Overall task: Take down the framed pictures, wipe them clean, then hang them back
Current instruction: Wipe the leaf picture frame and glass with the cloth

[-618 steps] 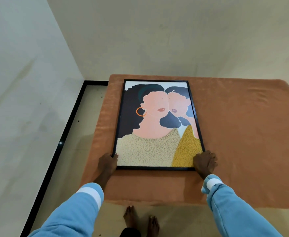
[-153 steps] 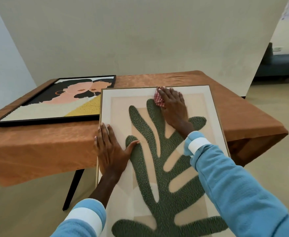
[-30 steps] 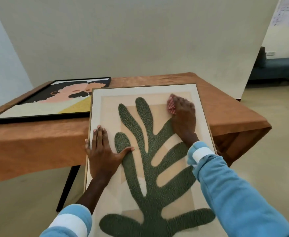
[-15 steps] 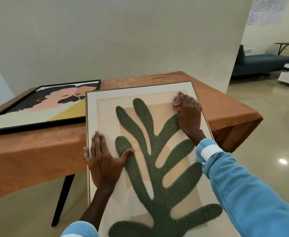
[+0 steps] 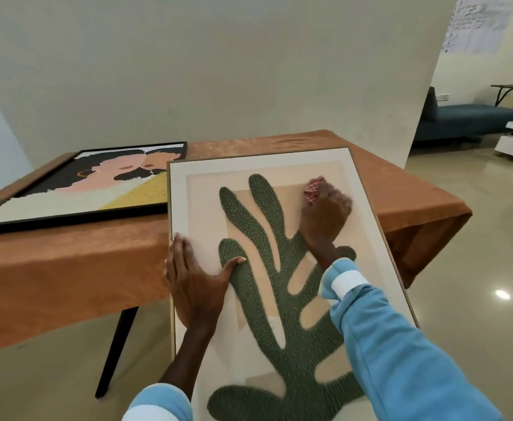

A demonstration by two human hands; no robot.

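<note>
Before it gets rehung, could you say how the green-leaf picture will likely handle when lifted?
Probably stiff: the green-leaf picture juts past the table edge without sagging. Likely apt to tip: the left hand rests flat on its overhanging part. Large, so it probably wants both hands.

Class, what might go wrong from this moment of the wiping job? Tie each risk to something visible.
1. The leaf picture hangs well past the table edge, steadied by the flat left hand; rubbing by the right hand with the cloth might slide it off.
2. Its far corner sits close to the portrait picture and may scrape it.
</note>
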